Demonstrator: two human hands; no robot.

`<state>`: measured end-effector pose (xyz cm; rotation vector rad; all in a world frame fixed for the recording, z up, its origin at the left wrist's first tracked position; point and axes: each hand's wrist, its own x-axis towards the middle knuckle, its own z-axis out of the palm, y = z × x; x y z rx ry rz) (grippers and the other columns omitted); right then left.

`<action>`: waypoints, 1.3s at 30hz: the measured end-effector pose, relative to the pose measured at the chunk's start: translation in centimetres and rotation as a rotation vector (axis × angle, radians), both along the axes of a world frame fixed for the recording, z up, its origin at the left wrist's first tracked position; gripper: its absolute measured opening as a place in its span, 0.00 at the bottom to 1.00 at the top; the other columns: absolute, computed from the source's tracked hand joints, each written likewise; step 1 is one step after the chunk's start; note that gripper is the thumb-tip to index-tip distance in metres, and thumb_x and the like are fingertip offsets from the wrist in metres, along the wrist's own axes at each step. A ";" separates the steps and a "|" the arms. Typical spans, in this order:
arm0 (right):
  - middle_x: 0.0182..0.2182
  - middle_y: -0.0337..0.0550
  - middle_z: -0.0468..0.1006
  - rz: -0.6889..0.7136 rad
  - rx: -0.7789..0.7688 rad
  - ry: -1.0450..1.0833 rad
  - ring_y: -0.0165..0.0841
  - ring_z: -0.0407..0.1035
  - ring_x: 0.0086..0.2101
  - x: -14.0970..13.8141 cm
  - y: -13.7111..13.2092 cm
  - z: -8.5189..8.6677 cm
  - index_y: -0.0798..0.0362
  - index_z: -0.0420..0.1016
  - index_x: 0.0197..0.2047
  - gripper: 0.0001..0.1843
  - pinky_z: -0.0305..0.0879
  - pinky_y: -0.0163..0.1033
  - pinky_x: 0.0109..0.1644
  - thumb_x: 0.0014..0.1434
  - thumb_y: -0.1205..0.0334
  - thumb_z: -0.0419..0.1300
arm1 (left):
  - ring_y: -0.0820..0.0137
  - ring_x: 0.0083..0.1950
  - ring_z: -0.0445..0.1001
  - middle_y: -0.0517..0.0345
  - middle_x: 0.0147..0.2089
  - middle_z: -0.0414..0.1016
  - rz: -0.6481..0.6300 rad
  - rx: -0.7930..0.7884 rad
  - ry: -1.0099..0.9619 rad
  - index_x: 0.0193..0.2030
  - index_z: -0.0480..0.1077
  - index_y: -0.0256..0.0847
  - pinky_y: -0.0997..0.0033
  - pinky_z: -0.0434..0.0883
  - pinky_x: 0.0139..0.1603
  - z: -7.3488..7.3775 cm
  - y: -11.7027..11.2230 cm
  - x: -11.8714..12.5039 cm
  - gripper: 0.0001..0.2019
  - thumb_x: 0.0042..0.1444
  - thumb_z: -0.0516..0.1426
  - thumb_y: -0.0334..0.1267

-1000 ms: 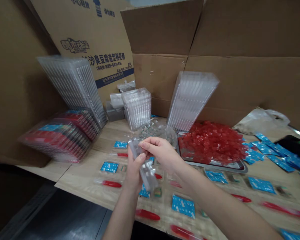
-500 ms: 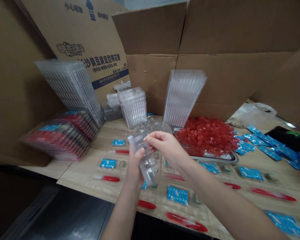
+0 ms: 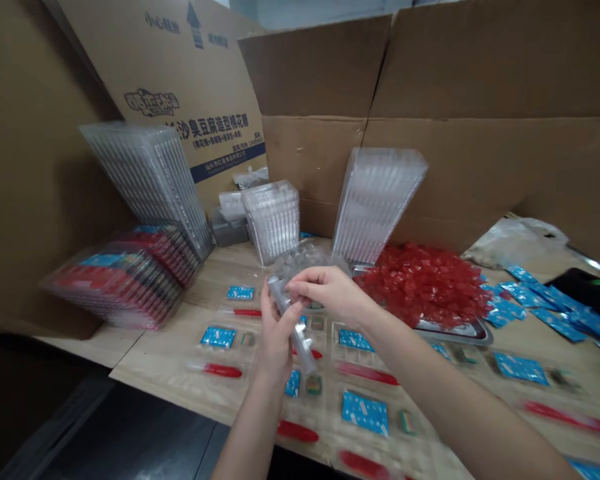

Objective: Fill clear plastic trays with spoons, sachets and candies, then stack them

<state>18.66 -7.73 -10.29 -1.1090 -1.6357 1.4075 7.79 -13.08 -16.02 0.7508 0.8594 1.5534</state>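
1. Cardboard cartons (image 3: 320, 167): opened, standing behind my work area; one printed panel (image 3: 210, 87) carries dark Chinese text.
2. Wooden tabletop (image 3: 165, 353): lies in front of the cartons and bears everything below.
3. Clear plastic tray stacks (image 3: 377, 203): three stand tilted along the back, between the cartons and my hands.
4. Wrapped red-and-blue stack (image 3: 120, 287): lies at far left, against the leftmost clear stack.
5. Steel tray (image 3: 455, 331): sits right of my hands, heaped with red cubes (image 3: 423, 287).
6. My right hand (image 3: 335, 297): partly open, fingers reaching across the top of the held piece; I cannot tell whether it grips.
7. My left hand (image 3: 277, 343): half closed, holding the piece between thumb and fingers.
8. Clear plastic strip (image 3: 290, 320): tilted in my left hand, above the table, and partly covered by my fingers.
9. Blue sachets (image 3: 365, 413) and red sticks (image 3: 223, 370): set out in rows under and beside my hands, some blurred.
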 end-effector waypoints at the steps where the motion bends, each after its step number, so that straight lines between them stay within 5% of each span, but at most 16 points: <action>1: 0.23 0.38 0.75 0.035 -0.107 0.084 0.26 0.66 0.25 -0.2 -0.6 0.3 0.56 0.76 0.30 0.07 0.63 0.33 0.31 0.52 0.61 0.61 | 0.61 0.58 0.66 0.51 0.57 0.66 -0.017 0.028 -0.007 0.59 0.58 0.46 0.65 0.65 0.54 -0.1 0.1 0.1 0.30 0.49 0.61 0.39; 9: 0.23 0.38 0.75 0.070 -0.328 0.244 0.24 0.66 0.25 0.1 -2.1 1.6 0.56 0.76 0.26 0.05 0.61 0.30 0.29 0.49 0.62 0.64 | 0.60 0.57 0.67 0.51 0.57 0.66 -0.092 0.071 -0.041 0.61 0.54 0.48 0.63 0.65 0.54 0.3 -0.9 0.5 0.33 0.49 0.61 0.37; 30: 0.23 0.38 0.73 0.035 -0.360 0.296 0.24 0.65 0.24 0.4 -2.4 0.9 0.57 0.75 0.26 0.08 0.60 0.31 0.29 0.48 0.60 0.65 | 0.59 0.59 0.64 0.50 0.58 0.65 -0.116 0.052 0.017 0.62 0.52 0.46 0.61 0.64 0.57 -0.1 -1.1 0.6 0.35 0.48 0.62 0.37; 34: 0.24 0.39 0.74 0.005 -0.351 0.278 0.25 0.65 0.25 0.4 -2.2 0.7 0.57 0.76 0.28 0.08 0.60 0.32 0.30 0.48 0.59 0.64 | 0.61 0.55 0.68 0.52 0.54 0.69 -0.099 0.038 -0.021 0.58 0.58 0.45 0.63 0.65 0.54 0.1 -1.0 0.4 0.32 0.46 0.63 0.38; 39: 0.24 0.38 0.74 -0.017 -0.082 0.011 0.27 0.65 0.26 1.6 -4.4 0.4 0.55 0.77 0.30 0.08 0.58 0.33 0.30 0.52 0.59 0.61 | 0.68 0.34 0.74 0.58 0.37 0.74 -0.043 -0.225 -0.234 0.48 0.64 0.43 0.68 0.71 0.35 1.3 -1.0 -0.6 0.24 0.45 0.62 0.48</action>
